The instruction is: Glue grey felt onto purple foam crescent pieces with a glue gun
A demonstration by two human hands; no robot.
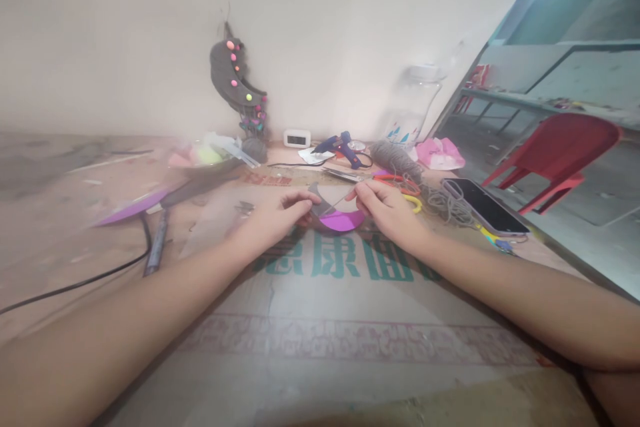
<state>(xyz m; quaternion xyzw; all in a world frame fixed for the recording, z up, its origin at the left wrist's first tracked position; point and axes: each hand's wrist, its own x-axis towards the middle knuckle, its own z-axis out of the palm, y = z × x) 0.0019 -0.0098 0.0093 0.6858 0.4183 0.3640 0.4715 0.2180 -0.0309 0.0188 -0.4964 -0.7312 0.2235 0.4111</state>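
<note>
A white digital clock stood at the wall beside a blue glue gun, a clear bottle stood beside a pink packet, a phone lay near the right edge of the worktop, and a red chair stood beyond.

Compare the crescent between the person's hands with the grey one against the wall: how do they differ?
The held crescent shows purple and grey; the wall crescent looks mostly grey. The wall crescent carries bright balls; the held crescent shows none. Both share a curved crescent shape.
</note>
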